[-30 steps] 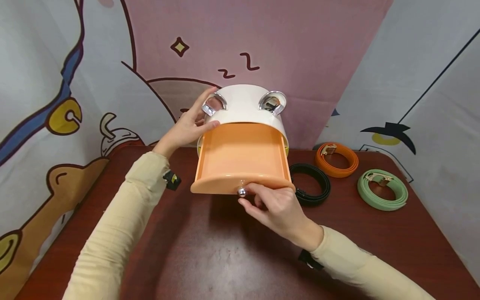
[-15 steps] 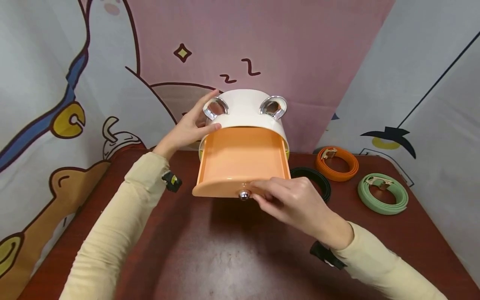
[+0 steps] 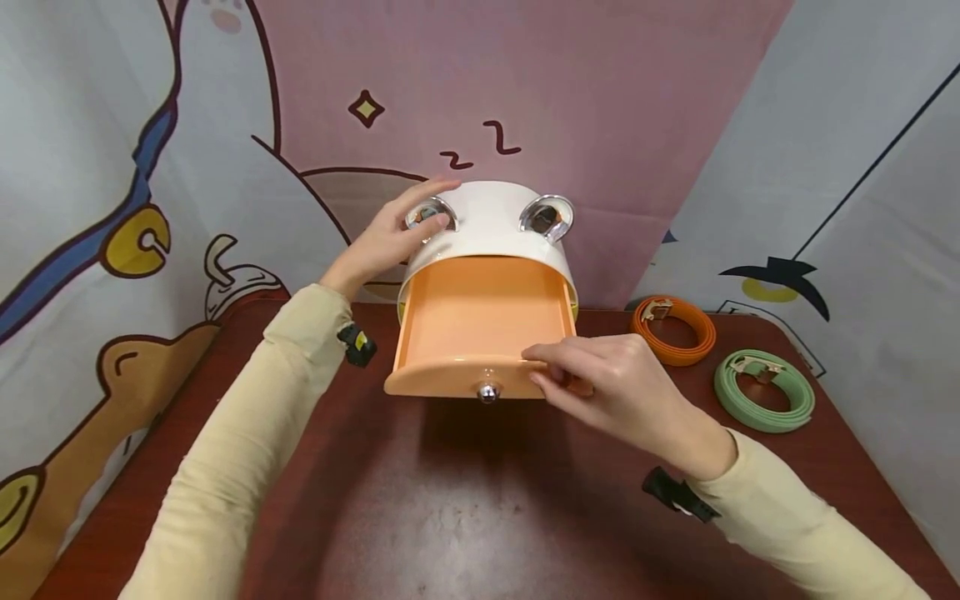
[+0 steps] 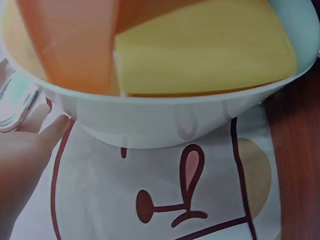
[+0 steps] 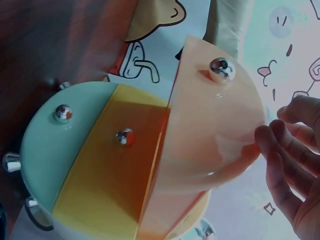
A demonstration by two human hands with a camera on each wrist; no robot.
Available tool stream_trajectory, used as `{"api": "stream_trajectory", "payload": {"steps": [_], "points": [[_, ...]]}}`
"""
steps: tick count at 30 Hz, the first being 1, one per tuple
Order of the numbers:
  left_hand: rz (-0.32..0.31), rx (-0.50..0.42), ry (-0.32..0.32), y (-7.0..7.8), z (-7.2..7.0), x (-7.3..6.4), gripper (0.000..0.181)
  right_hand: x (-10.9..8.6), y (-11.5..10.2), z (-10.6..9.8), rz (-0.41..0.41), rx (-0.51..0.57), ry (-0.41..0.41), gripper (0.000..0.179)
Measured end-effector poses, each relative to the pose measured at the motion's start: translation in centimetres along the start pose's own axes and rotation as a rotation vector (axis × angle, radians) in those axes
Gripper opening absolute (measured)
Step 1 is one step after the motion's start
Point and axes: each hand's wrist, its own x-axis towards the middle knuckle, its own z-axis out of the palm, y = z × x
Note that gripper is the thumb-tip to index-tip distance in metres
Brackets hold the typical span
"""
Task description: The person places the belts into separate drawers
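Observation:
A white rounded storage box [image 3: 491, 208] with chrome ear-like rings stands at the back of the table. Its top peach drawer [image 3: 487, 304] is pulled far out and looks bare inside. The drawer's front carries a chrome ball knob [image 3: 488, 392]. My left hand [image 3: 390, 233] rests on the box's upper left side, over the left chrome ring [image 3: 431, 212]. At the right part of the drawer front is my right hand [image 3: 622, 392], off the knob, its loosely bent fingertips at the edge. In the right wrist view, a yellow drawer [image 5: 112, 160] and a green drawer [image 5: 65, 137] sit shut below.
An orange rolled belt [image 3: 678, 333] and a light green rolled belt [image 3: 765, 408] lie on the dark red table [image 3: 420, 508] at right. A printed cartoon cloth [image 3: 600, 100] hangs close behind the box.
My right hand has let go of the knob and moved right along the drawer front, now covering the black belt. My left hand has shifted up over the chrome ring. The drawer stays out.

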Motion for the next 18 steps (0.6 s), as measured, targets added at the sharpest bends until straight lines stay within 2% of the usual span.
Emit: {"api": "stream_trajectory", "payload": {"steps": [5, 11, 15, 18], "points": [[0.011, -0.091, 0.035, -0.6, 0.2, 0.2, 0.037, -0.5, 0.7, -0.4, 0.021, 0.018, 0.008, 0.024], [0.023, -0.18, 0.082, -1.1, 0.6, 0.1, 0.034, -1.5, 1.6, -0.7, 0.075, 0.012, 0.013, 0.031], [0.056, -0.15, 0.099, -1.5, 1.0, -0.1, 0.04, -2.3, 2.3, -0.8, 0.118, 0.015, 0.017, 0.034], [0.042, -0.111, 0.091, -1.7, 1.1, -0.5, 0.049, -2.8, 2.8, -0.9, 0.145, 0.025, 0.012, 0.035]]}}
